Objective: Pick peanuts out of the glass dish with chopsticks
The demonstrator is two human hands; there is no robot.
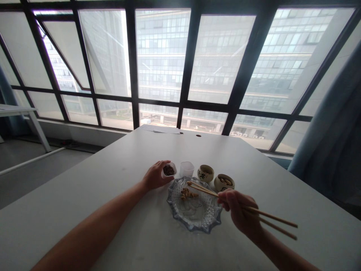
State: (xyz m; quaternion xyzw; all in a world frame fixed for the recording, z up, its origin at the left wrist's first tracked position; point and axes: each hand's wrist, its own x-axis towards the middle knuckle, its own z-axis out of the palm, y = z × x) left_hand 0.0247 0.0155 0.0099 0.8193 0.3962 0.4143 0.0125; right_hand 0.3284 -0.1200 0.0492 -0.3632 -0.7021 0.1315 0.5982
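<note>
My left hand (156, 175) is wrapped round a small white plastic cup (164, 174) that holds dark brown bits (169, 170). In my right hand (239, 209) is a pair of wooden chopsticks (205, 191), their tips close together over a scalloped glass dish (194, 228). A small brown piece (188, 183) shows at the tips; whether they grip it I cannot tell. Several brown pieces (188, 194) lie in the dish. Behind it stand another white plastic cup (186, 169), a beige ceramic cup with dark characters (205, 173), and a second ceramic cup (224, 183) with pale brown pieces inside.
Everything stands on a large white table (135, 233). Papers (160, 129) lie at its far edge, near a dark round hole (198, 136). Large windows run behind, with a blue curtain (332, 124) at the right and another white table (17, 110) at the left.
</note>
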